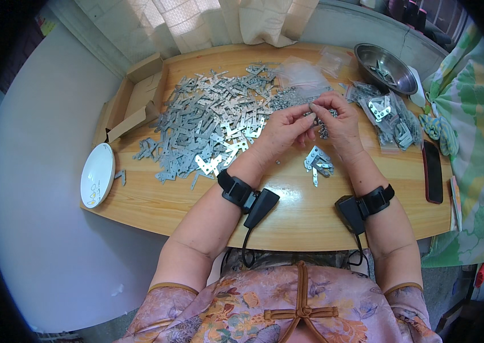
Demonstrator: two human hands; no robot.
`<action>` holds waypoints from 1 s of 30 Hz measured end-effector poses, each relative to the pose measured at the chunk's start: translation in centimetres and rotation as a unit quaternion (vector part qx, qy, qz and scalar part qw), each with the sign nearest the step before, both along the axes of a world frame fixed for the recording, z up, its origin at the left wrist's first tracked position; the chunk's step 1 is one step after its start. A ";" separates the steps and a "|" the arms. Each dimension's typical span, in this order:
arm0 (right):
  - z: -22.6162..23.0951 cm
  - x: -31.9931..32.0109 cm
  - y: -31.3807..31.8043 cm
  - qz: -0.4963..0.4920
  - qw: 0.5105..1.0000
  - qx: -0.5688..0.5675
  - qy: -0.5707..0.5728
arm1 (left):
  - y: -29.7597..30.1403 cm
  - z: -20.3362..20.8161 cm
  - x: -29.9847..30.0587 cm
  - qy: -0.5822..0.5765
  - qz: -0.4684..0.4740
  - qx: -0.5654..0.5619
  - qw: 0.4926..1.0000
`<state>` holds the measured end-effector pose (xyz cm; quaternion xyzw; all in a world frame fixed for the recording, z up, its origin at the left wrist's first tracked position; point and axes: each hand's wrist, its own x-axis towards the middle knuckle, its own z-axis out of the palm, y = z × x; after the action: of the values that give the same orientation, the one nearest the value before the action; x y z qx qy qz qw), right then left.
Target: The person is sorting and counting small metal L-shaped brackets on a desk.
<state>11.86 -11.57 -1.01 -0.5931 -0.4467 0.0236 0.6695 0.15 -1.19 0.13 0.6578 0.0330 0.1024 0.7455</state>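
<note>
My left hand [286, 127] and my right hand [342, 127] meet over the far middle of the table, fingertips pinched together. Whatever sits between the fingers is too small to make out. Below and around them lies a heap of small metal screws [285, 100], partly hidden by the hands. A small stack of flat metal corner brackets [319, 161] rests just nearer than my right hand. To the left of my hands spreads a large pile of loose silvery brackets [196, 127], some L-shaped and some T-shaped.
An open cardboard box [149, 91] and a white plate [98, 175] stand at left. Clear plastic bags [302, 73] lie at the back. On the right are bagged brackets [388, 117], a steel bowl [390, 60] with metal pieces, and a dark phone [433, 171].
</note>
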 end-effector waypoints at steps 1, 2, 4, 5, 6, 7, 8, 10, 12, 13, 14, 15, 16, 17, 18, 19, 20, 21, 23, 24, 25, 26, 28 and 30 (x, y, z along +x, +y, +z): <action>0.0 0.0 0.0 0.000 1.000 -0.005 0.000 | 0.0 0.0 0.0 0.000 0.008 0.007 1.000; 0.0 0.0 0.0 -0.001 1.000 -0.009 0.001 | 0.0 0.0 0.0 0.001 0.015 0.014 1.000; 0.1 0.0 -0.1 0.004 1.000 -0.015 0.007 | 0.2 0.0 0.0 0.004 0.014 0.039 0.999; 0.2 0.0 -0.2 0.008 1.000 -0.020 0.012 | 0.3 0.0 0.0 0.007 0.013 0.063 0.998; 0.2 -0.1 -0.2 0.008 1.000 -0.020 0.012 | 0.3 -0.1 0.0 0.007 0.013 0.063 0.998; 0.2 -0.1 -0.2 0.014 0.999 -0.029 0.028 | 0.4 -0.2 0.1 0.004 0.014 0.059 0.998; 0.2 -0.1 -0.3 0.020 0.998 -0.038 0.044 | 0.4 -0.2 0.1 0.001 0.015 0.055 0.998; 0.2 -0.2 -0.2 0.019 0.997 -0.037 0.071 | 0.4 -0.2 0.1 0.012 0.015 0.043 0.999; 0.2 -0.2 -0.1 0.020 0.994 -0.037 0.098 | 0.5 -0.3 0.1 0.022 0.016 0.031 0.999; 0.2 -0.1 -0.1 0.048 0.992 -0.051 0.108 | 0.6 -0.7 0.2 0.022 0.023 0.031 0.999; 0.2 0.0 -0.1 0.076 0.988 -0.065 0.119 | 0.7 -0.8 0.2 0.021 0.031 0.030 0.999; 0.1 0.3 -0.2 0.076 0.988 -0.065 0.119 | 0.6 -0.8 0.2 0.021 0.030 0.030 0.999; 0.1 0.6 -0.4 0.099 0.979 -0.076 0.159 | 0.6 -0.7 0.2 0.036 0.041 0.038 0.998; 0.0 0.8 -0.5 0.122 0.969 -0.088 0.198 | 0.5 -0.5 0.1 0.051 0.051 0.047 0.996; 0.0 1.1 -0.7 0.121 0.969 -0.088 0.198 | 0.5 -0.4 0.1 0.051 0.051 0.047 0.996; -0.1 1.3 -0.9 0.133 0.961 -0.100 0.222 | 0.5 -0.3 0.0 0.053 0.038 0.056 0.996; -0.1 1.4 -1.0 0.144 0.952 -0.111 0.246 | 0.5 -0.2 -0.1 0.055 0.026 0.065 0.996; -0.1 1.4 -1.0 0.144 0.952 -0.111 0.246 | 0.4 -0.1 -0.1 0.055 0.026 0.065 0.996; 0.2 1.3 -1.1 0.143 0.948 -0.106 0.264 | 0.3 0.0 0.0 0.078 0.078 0.016 0.994; 0.4 1.2 -1.1 0.144 0.948 -0.106 0.263 | 0.7 -0.1 0.0 0.077 0.079 0.016 0.994; 0.7 1.0 -1.2 0.150 0.948 -0.123 0.251 | 1.3 -0.5 0.0 0.067 0.138 0.026 0.988; 0.9 0.9 -1.2 0.156 0.948 -0.140 0.238 | 2.0 -0.9 0.2 0.057 0.195 0.035 0.978; 1.3 0.9 -1.4 0.184 0.937 -0.191 0.227 | 3.0 -1.2 0.4 0.038 0.258 0.067 0.963; 1.6 0.7 -1.5 0.215 0.922 -0.242 0.215 | 4.0 -1.5 0.4 0.004 0.355 0.090 0.930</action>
<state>12.54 -13.10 0.54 -0.6073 -0.3890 0.4010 0.5648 0.52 2.80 -1.41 0.6675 0.2583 0.3603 0.5982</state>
